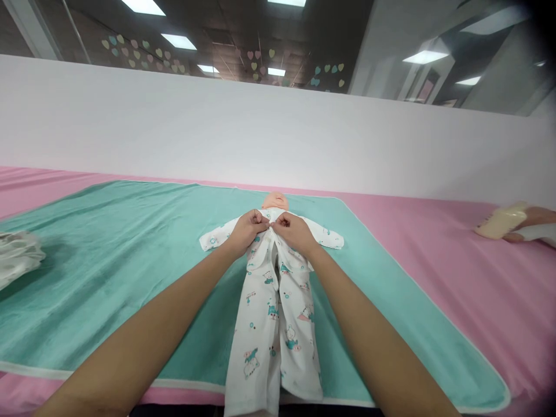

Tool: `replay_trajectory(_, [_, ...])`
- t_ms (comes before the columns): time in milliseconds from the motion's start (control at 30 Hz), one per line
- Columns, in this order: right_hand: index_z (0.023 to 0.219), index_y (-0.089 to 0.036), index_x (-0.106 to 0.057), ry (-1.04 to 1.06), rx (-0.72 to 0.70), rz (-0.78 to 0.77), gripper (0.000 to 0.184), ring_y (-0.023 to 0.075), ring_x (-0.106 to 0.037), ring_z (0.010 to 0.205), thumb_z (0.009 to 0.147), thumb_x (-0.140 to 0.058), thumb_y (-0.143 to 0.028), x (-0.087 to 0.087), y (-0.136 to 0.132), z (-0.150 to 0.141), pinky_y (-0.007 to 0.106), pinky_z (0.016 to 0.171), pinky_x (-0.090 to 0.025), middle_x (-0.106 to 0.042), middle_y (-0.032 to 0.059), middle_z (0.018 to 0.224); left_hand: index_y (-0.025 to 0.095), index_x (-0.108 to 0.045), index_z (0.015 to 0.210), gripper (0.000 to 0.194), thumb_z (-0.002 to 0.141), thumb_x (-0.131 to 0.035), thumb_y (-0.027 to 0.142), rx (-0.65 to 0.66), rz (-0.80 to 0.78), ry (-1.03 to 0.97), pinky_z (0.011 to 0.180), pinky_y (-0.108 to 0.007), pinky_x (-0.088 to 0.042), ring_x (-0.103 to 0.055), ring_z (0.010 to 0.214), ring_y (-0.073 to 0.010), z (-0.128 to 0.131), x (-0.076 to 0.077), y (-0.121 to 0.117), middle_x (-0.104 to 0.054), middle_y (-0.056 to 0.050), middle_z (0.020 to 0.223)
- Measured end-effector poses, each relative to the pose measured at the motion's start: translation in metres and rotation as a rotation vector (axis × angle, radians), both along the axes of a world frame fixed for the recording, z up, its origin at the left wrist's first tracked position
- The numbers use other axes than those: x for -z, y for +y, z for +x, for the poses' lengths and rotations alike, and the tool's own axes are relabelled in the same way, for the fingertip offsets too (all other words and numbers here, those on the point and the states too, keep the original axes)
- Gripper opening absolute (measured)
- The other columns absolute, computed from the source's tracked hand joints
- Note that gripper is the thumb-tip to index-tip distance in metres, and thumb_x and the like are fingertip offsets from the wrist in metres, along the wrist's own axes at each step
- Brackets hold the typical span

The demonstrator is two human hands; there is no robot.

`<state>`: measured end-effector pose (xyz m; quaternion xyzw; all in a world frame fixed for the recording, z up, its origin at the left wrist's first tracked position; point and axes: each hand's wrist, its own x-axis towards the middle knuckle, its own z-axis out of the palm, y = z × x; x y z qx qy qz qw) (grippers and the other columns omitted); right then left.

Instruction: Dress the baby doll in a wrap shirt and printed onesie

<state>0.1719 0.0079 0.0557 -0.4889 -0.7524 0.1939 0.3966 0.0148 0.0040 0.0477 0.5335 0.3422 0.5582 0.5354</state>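
A baby doll (274, 201) lies on its back, its head toward the wall, dressed in a white long-sleeved top (330, 236) and white trousers (256, 324) with small teal and pink prints. My left hand (249, 230) pinches the left side of the top's front opening at the chest. Opposite it, my right hand (293, 230) pinches the right side, fingertips almost touching the left ones. Below the hands the top's front parts in a narrow gap. Any fastener between the fingers is too small to make out.
Under the doll a teal blanket (152, 260) with white edging covers a pink sheet (391, 231). White crumpled cloth (19, 255) lies at the far left. At the far right is a pale yellow object (501, 221) beside part of a limb. A white wall (217, 127) stands behind.
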Motion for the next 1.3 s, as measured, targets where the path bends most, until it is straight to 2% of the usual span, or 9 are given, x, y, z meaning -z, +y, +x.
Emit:
replay_trajectory(200, [0.059,-0.019,-0.046,-0.004,-0.017,0.031,0.019,0.0108,-0.041,0.06,0.074,-0.048,-0.031,0.002,0.003,-0.001,0.024,0.056,-0.028,-0.047,-0.0045,0.059,0.018,-0.037,0.067,0.032,0.059,-0.068,0.014,0.087,-0.004,-0.069,0.05,-0.02,-0.034,-0.048,0.054,-0.0071,-0.004,0.005,0.005,-0.054,0.005,0.067])
replay_trajectory(333, [0.058,-0.019,-0.042,0.056,-0.054,0.025,0.021,0.0105,-0.039,0.059,0.074,-0.047,-0.031,0.004,0.006,0.003,0.024,0.056,-0.028,-0.044,-0.0046,0.058,0.017,-0.043,0.068,0.029,0.06,-0.071,0.018,0.099,-0.022,-0.079,0.055,-0.021,-0.037,-0.051,0.06,-0.0086,-0.005,0.003,0.005,-0.057,0.003,0.072])
replay_trajectory(567, [0.06,-0.018,-0.047,0.093,-0.068,-0.012,0.029,0.0112,-0.043,0.062,0.078,-0.046,-0.04,0.005,0.007,0.005,0.024,0.06,-0.031,-0.048,-0.0038,0.061,0.018,-0.064,0.087,0.024,0.067,-0.07,0.028,0.02,0.089,0.159,0.068,-0.023,-0.04,-0.055,0.076,-0.013,-0.007,0.005,0.006,-0.061,-0.001,0.081])
replay_trajectory(800, [0.06,-0.018,-0.051,0.111,-0.059,-0.037,0.026,0.0118,-0.047,0.064,0.076,-0.047,-0.038,0.005,0.009,0.005,0.024,0.063,-0.034,-0.053,-0.0029,0.063,0.019,-0.069,0.092,0.023,0.075,-0.059,0.032,-0.045,0.164,0.34,0.076,-0.027,-0.041,-0.057,0.087,-0.0177,-0.006,0.005,0.004,-0.066,-0.004,0.091])
replay_trajectory(933, [0.061,-0.018,-0.049,0.107,-0.056,-0.024,0.027,0.0118,-0.046,0.064,0.078,-0.045,-0.038,0.005,0.007,0.006,0.024,0.062,-0.033,-0.052,-0.0029,0.064,0.019,-0.068,0.086,0.017,0.075,-0.058,0.028,-0.057,0.173,0.323,0.073,-0.025,-0.041,-0.056,0.083,-0.0164,-0.003,0.003,0.003,-0.065,-0.002,0.086])
replay_trajectory(1067, [0.058,-0.019,-0.041,-0.063,-0.055,-0.007,0.034,0.0109,-0.04,0.058,0.081,-0.044,-0.043,0.002,-0.01,0.008,0.024,0.056,-0.028,-0.045,-0.0038,0.057,0.019,-0.061,0.082,0.011,0.075,-0.057,0.026,-0.069,0.156,0.307,0.066,-0.025,-0.041,-0.053,0.071,-0.014,-0.003,0.007,-0.009,-0.059,0.0,0.075])
replay_trajectory(1167, [0.056,-0.019,-0.038,-0.321,-0.062,0.018,0.042,0.011,-0.037,0.053,0.081,-0.047,-0.051,-0.002,-0.029,0.009,0.026,0.053,-0.023,-0.045,-0.0033,0.053,0.02,-0.061,0.082,0.008,0.078,-0.056,0.025,-0.095,0.309,0.447,0.077,-0.028,-0.041,-0.053,0.081,-0.016,-0.01,0.016,-0.029,-0.058,-0.002,0.083])
replay_trajectory(1300, [0.061,-0.02,-0.042,-0.514,-0.018,-0.023,0.039,0.0126,-0.04,0.052,0.078,-0.053,-0.055,-0.007,-0.049,0.009,0.027,0.052,-0.021,-0.052,-0.0009,0.057,0.023,-0.064,0.096,0.018,0.084,-0.053,0.029,-0.068,0.461,0.557,0.088,-0.031,-0.039,-0.051,0.097,-0.019,-0.024,0.021,-0.048,-0.057,-0.005,0.098])
